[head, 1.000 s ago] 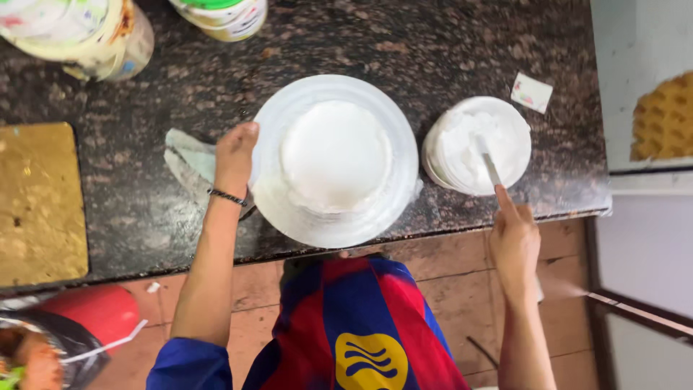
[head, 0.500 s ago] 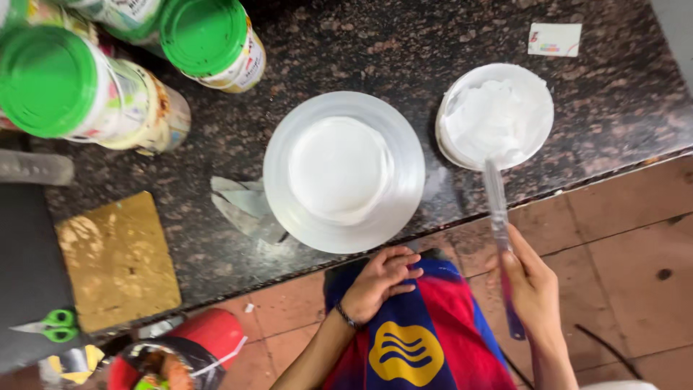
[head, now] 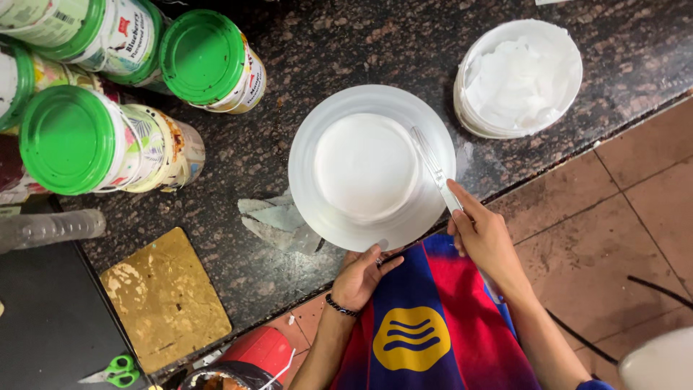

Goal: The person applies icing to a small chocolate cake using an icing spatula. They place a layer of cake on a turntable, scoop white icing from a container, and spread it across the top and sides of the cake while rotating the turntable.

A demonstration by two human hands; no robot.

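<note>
Spatula laid across the iced cake

The right hand [head: 485, 235] gripped a long clear plastic spatula [head: 432, 167], its blade lying over the round white-iced cake [head: 366, 166] at about 3 o'clock. The cake sat on a round white turntable plate [head: 317, 209] on the dark speckled granite worktop [head: 303, 58]. The left hand [head: 362, 276], holding nothing with fingers loosely curled, rested at the plate's 6 o'clock edge. A white bowl of icing [head: 518, 77] stood at 2 o'clock, green-lidded jars [head: 204, 58] at 10 o'clock
</note>
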